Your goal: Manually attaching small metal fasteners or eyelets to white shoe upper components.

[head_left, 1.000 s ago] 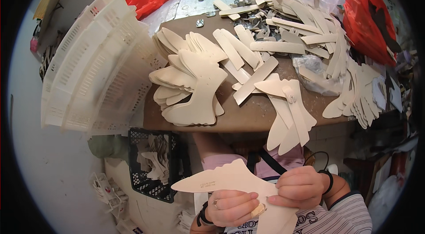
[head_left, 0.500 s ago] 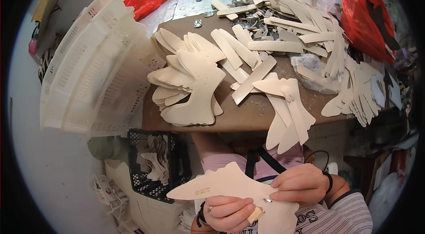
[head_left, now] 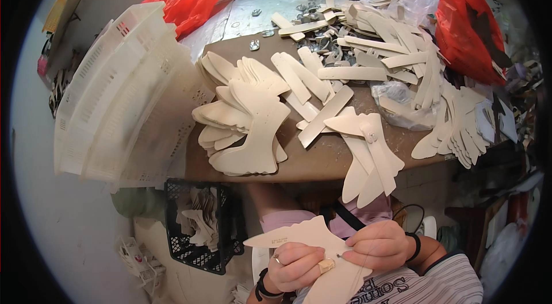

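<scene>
In front of my lap is a flat cream cut-out piece [head_left: 316, 232], scalloped along one edge and shaped like a shoe upper. My left hand [head_left: 295, 268] grips its lower side, fingers folded over the face. A small yellowish wrap or tab [head_left: 326, 265] shows at that thumb. My right hand [head_left: 379, 245] pinches the right edge with thumb and fingers. Beside those fingertips a tiny dark metal bit [head_left: 339, 256] pokes from the piece; its kind is too small to tell. Similar joined pieces [head_left: 368, 157] overhang the table's front edge.
On the brown table [head_left: 310, 173] lie a stack of cream cut-outs [head_left: 247, 126], ribbed strips [head_left: 368, 73] and a heap of metal buckles [head_left: 330, 51]. A white plastic basket [head_left: 121, 103] leans at left; a black crate [head_left: 195, 229] stands below. Red bags [head_left: 468, 22] sit at the back.
The cream piece has shifted right and turned slightly, its pointed end now further right. Less of the metal bit shows beside my right fingertips. The whole view has tilted a little upward.
</scene>
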The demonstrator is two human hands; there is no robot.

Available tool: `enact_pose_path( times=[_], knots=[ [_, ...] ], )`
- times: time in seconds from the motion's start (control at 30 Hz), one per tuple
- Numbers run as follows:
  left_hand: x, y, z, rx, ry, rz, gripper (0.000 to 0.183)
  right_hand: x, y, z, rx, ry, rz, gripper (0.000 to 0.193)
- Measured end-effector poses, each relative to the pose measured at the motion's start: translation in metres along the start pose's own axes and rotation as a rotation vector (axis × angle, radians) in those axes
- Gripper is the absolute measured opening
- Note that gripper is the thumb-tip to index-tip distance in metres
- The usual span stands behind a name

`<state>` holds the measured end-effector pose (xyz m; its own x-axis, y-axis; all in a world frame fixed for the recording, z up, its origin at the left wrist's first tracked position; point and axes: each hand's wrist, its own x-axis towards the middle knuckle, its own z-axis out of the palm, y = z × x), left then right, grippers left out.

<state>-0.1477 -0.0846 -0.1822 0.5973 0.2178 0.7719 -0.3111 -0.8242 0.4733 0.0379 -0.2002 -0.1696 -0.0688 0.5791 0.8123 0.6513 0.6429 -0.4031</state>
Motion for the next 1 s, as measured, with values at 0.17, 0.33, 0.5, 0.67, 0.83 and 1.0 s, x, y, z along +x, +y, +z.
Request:
enact_pose_path(
  times=[0.17, 0.33, 0.5, 0.67, 0.83, 1.0],
  knots=[
    [0.014, 0.002, 0.014, -0.173, 0.016, -0.249, 0.027, 0.001, -0.006, 0.000, 0.085, 0.031, 0.367, 0.020],
    [0.033, -0.003, 0.040, -0.325, -0.028, -0.788, 0.036, 0.010, 0.031, -0.052, 0.080, 0.088, 0.917, 0.037],
    [0.045, -0.058, 0.034, 0.278, 0.141, -0.632, 0.039, 0.014, 0.113, -0.108, -0.070, -0.210, 1.236, 0.032],
    [0.057, -0.094, 0.025, 0.343, 0.202, -0.708, 0.029, 0.047, 0.153, -0.094, -0.596, -0.226, 0.706, 0.026],
    [0.080, -0.129, 0.077, 0.309, -0.071, -0.506, 0.025, 0.075, 0.240, -0.054, -0.653, -0.474, 0.659, 0.015],
    [0.111, -0.173, 0.130, 0.382, -0.100, -0.547, 0.023, 0.086, 0.290, -0.048, -0.823, -0.564, 0.812, 0.016]
  ],
)
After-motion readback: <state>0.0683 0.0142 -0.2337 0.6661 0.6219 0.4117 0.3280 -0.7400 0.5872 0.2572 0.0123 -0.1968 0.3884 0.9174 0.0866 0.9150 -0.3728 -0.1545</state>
